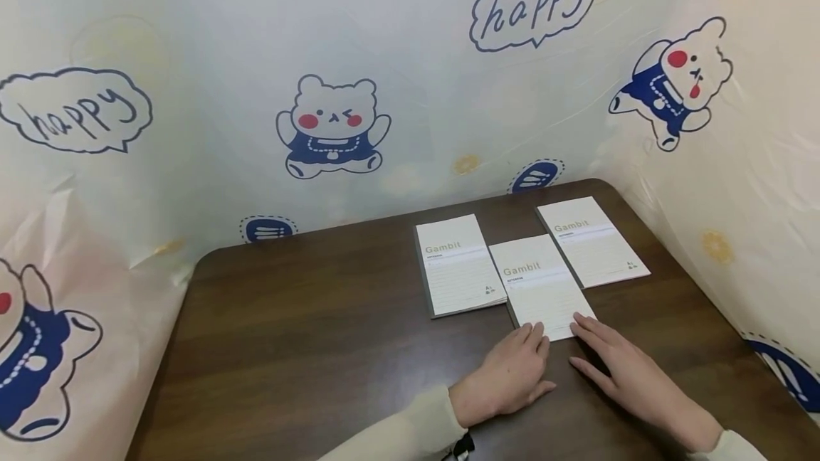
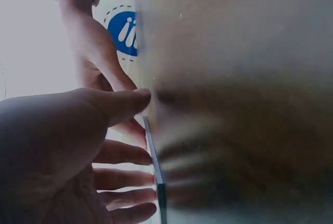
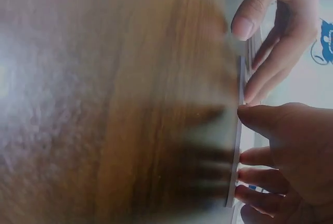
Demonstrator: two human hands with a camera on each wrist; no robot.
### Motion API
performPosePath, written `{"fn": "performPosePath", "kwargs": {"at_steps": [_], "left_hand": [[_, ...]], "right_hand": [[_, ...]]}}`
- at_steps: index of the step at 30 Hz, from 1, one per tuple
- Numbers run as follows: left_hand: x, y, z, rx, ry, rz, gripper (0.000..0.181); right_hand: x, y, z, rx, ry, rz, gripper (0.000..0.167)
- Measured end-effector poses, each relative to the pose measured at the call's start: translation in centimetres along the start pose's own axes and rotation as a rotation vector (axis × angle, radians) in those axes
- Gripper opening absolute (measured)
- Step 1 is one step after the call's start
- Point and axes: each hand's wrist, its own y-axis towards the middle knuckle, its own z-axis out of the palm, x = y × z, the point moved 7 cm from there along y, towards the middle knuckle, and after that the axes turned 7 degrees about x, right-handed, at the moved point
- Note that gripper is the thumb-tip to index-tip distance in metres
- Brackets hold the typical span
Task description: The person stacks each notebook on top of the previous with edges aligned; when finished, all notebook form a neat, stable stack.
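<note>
- A pale printed fabric-like backdrop with blue-and-white bears surrounds the table.
- The dark brown wood-grain table bears everything; its near edge is cut off.
- Three white rectangular notebooks with gold "Gambit" lettering lie flat: a left notebook, a right notebook, and a middle notebook between them, nearer the person. Whether its edge overlaps the left one is hard to tell.
- The left hand and right hand rest extended fingertips on its near corners, thumbs apart, pinching nothing, seemingly to steady it.
- A small black item below the left cuff is mostly hidden.
</note>
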Motion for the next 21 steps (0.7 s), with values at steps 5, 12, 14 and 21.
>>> {"fn": "performPosePath", "kwargs": {"at_steps": [5, 12, 14, 21], "left_hand": [[1.2, -0.5, 0.4, -0.075, -0.474, -0.119, 0.066], [3.8, -1.6, 0.6, -0.199, -1.212, -0.361, 0.073], [4.1, -1.8, 0.8, -0.219, -1.396, -0.402, 0.074], [5.0, -1.8, 1.7, -0.355, -1.973, -0.602, 0.072]], "right_hand": [[-0.7, 0.6, -0.8, -0.08, 0.118, 0.038, 0.051], [-3.9, 0.7, -1.4, -0.098, 0.356, 0.301, 0.053], [-4.6, 0.6, -1.2, -0.048, 0.455, 0.373, 0.055], [-6.3, 0.9, 0.0, 0.074, 0.856, 0.529, 0.063]]}}
